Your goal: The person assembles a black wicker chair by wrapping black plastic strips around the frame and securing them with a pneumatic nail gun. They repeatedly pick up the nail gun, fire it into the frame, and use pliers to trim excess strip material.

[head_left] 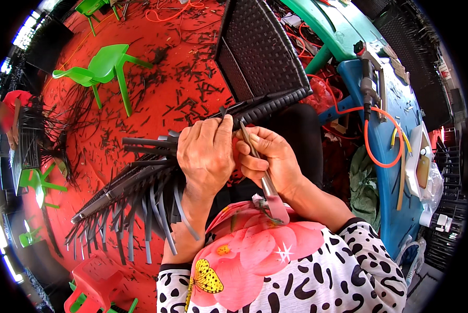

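A black woven wicker furniture piece (268, 60) lies across my lap, its wrapped edge (268, 107) beside my fingers. My left hand (207, 151) is closed over that edge, and a short dark strip end pokes up by its fingertips. What lies under the left fingers is hidden. In my right hand (273, 156) is a slim pointed metal tool (268, 185) with a pinkish end toward my body. Its tip meets the wrapped edge just right of my left hand. Many loose grey-black strips (150, 214) hang from the frame at left.
Green plastic chairs (104, 65) and a red stool (94, 279) stand on the red floor, which is strewn with strip scraps. At right, a blue table (387, 182) carries a power tool (368, 83) with an orange hose. Another person (17, 112) sits far left.
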`<control>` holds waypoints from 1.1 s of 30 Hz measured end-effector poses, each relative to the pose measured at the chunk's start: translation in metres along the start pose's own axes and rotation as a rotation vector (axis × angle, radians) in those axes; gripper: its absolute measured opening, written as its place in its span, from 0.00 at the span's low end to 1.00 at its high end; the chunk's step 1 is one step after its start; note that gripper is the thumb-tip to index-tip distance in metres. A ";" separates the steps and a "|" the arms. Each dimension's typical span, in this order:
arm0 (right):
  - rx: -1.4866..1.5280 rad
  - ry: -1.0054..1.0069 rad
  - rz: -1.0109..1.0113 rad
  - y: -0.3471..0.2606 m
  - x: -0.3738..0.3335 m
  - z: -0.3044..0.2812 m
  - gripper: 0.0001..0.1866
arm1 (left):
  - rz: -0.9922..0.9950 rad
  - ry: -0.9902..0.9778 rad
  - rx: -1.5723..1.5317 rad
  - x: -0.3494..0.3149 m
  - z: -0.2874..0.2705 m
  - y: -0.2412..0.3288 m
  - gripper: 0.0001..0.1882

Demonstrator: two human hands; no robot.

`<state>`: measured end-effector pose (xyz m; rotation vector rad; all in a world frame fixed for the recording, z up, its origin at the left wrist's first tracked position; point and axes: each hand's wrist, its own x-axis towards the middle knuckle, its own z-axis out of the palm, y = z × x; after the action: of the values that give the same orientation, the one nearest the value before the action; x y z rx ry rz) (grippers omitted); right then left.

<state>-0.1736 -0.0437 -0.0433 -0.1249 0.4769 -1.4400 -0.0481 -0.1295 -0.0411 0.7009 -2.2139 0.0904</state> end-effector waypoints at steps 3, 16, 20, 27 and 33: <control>0.095 -0.037 0.077 -0.008 0.002 0.002 0.11 | 0.004 0.007 0.019 0.000 0.001 0.000 0.13; -0.130 0.169 -0.063 -0.003 -0.003 0.025 0.09 | 0.020 0.023 0.025 -0.001 0.000 0.003 0.13; -0.098 0.188 -0.031 -0.006 -0.006 0.029 0.10 | -0.019 -0.015 -0.014 -0.008 -0.005 0.013 0.13; -0.190 0.188 -0.266 -0.027 -0.039 0.002 0.11 | 0.015 -0.089 -0.023 -0.012 -0.009 0.014 0.17; -0.452 0.314 -0.601 -0.075 -0.066 -0.026 0.11 | 0.012 -0.093 -0.046 -0.006 -0.009 0.007 0.18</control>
<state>-0.2559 0.0147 -0.0234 -0.4359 1.0886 -1.9267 -0.0422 -0.1178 -0.0382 0.6789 -2.3020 0.0126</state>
